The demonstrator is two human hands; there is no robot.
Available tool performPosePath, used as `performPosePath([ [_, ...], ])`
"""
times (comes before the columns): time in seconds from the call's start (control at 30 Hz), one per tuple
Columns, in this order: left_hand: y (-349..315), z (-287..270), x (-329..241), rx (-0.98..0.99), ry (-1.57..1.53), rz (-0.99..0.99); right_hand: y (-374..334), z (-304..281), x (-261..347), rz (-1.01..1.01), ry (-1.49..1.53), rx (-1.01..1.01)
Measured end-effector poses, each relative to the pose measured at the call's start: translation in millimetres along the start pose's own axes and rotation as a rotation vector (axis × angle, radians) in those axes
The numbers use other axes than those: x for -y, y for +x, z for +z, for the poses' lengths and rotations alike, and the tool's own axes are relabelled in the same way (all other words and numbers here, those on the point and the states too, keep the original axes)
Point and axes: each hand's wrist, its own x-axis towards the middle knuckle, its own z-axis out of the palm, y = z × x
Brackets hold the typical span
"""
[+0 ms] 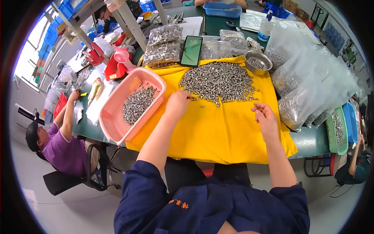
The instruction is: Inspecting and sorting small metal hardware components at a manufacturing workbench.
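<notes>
A heap of small silvery metal cylinders (222, 81) lies on a yellow cloth (226, 132). My left hand (178, 104) is at the heap's left edge, its fingers drawn together beside the nearest pieces; whatever they pinch is too small to make out. Past the heap's lower right edge, my right hand (267, 121) is held over the cloth. Its fingers are curled in toward the thumb, and I cannot see what is between them. One loose cylinder (202, 106) sits apart, just below the heap. Left of my left hand, a pink perforated basket (110, 119) holds more of these cylinders.
Behind the cloth are bagged metal parts (163, 45), a phone (191, 51) propped upright and a metal bowl (261, 69) of parts. Large clear bags (300, 84) crowd the right side. A green basket (330, 134) stands beyond. Other people (68, 146) work nearby.
</notes>
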Motion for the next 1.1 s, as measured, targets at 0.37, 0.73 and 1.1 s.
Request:
performPosePath([
  [0.37,0.9,2.4,-64.3,0.226,-1.149,-0.190,29.9,64.2,28.2,-0.016,0.234,0.128],
  [0.73,-1.5,30.4,-62.7,0.415,-1.858,-0.331,29.0,57.2,14.0,-0.387,-0.207,0.199],
  [1.1,-11.3,28.6,-69.5,0.487,-1.800,-0.229,16.6,59.8,22.1,-0.401,-0.229,0.163],
])
